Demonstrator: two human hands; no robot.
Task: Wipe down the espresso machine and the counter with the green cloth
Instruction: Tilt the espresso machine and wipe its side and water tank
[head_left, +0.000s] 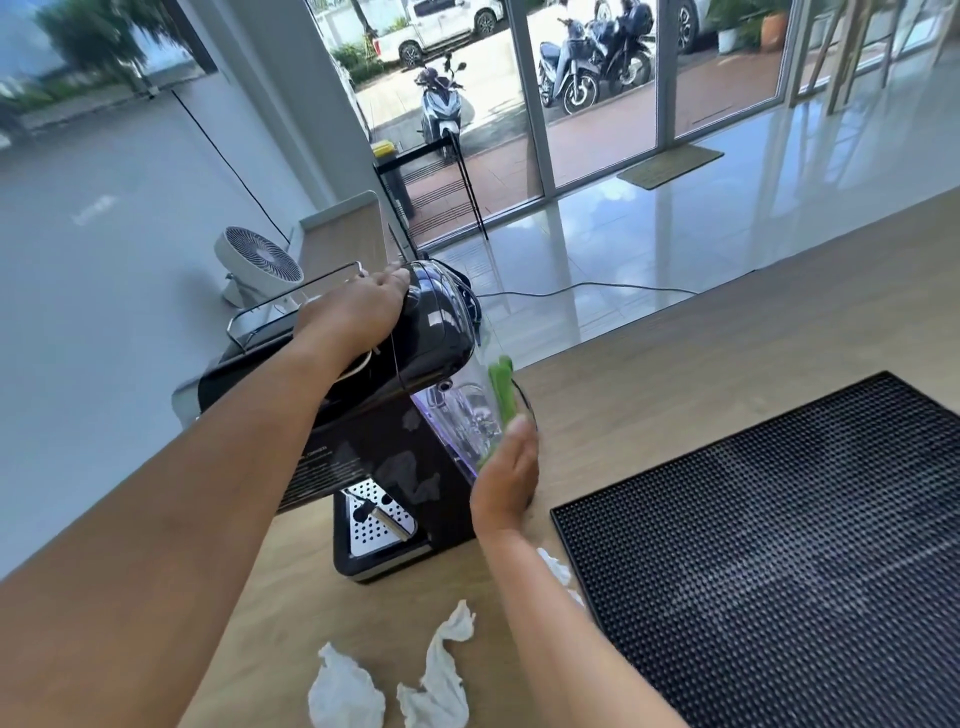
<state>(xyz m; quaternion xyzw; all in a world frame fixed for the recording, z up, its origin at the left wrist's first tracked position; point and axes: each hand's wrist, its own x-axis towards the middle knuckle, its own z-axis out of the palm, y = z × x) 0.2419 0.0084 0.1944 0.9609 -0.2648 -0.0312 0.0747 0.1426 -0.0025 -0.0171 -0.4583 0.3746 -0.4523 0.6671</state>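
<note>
Your left hand (358, 312) rested on the espresso machine (415, 457), grip wide; your right hand (506, 478) pressed the green cloth (503, 389) open-palmed against its water tank (462, 415). Pressing hard could have dislodged the tank.

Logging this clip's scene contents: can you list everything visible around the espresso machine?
espresso machine: one, black, middle of counter
water tank: one, clear, on the machine's end
green cloth: one, green, against the water tank
tissues: three, white, crumpled on counter, nearest the person
bar mat: one, black, counter's right side
fan: one, white, behind the machine
counter: one, light wood
scooters: three, parked outside the glass
left hand: one, resting on the machine's top
right hand: one, pressing the green cloth
</note>
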